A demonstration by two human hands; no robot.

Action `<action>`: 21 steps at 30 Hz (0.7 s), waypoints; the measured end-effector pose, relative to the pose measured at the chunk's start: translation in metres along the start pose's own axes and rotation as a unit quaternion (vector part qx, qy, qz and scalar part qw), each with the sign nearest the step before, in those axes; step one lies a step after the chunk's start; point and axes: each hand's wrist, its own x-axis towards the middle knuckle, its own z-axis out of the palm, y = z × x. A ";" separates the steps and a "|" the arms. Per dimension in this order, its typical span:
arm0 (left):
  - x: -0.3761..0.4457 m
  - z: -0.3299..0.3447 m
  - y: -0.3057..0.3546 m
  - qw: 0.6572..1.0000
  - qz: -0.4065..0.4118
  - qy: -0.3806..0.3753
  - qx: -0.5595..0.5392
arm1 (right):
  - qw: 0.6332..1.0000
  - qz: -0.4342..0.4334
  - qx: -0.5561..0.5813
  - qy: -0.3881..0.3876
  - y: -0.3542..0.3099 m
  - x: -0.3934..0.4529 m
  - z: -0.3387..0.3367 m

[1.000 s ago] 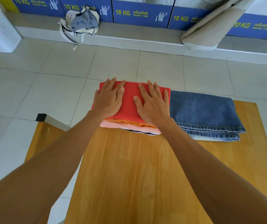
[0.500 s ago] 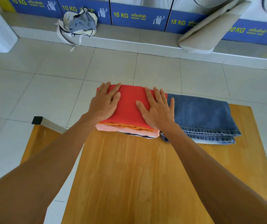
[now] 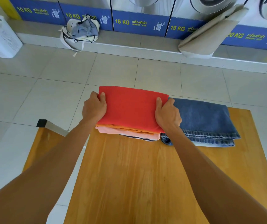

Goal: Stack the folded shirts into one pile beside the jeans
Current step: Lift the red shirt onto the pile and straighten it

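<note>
We see the pile of folded shirts (image 3: 132,109), red on top with orange, pink and a striped one beneath, resting at the far edge of the wooden bench (image 3: 129,175), touching the folded jeans (image 3: 205,120) to its right. The left hand (image 3: 94,108) clasps the pile's left side, the right hand (image 3: 167,114) its right side, thumbs on the red top.

bright, even daylight; perhaps slight wide-angle warping

near table (image 3: 129,183) bare | jeans (image 3: 207,120) touch shirt pile (image 3: 132,109) right side
</note>
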 end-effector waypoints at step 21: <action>-0.004 0.008 -0.003 0.994 -0.102 -0.022 -0.044 | 0.998 -0.012 0.053 -0.017 0.013 0.000 0.001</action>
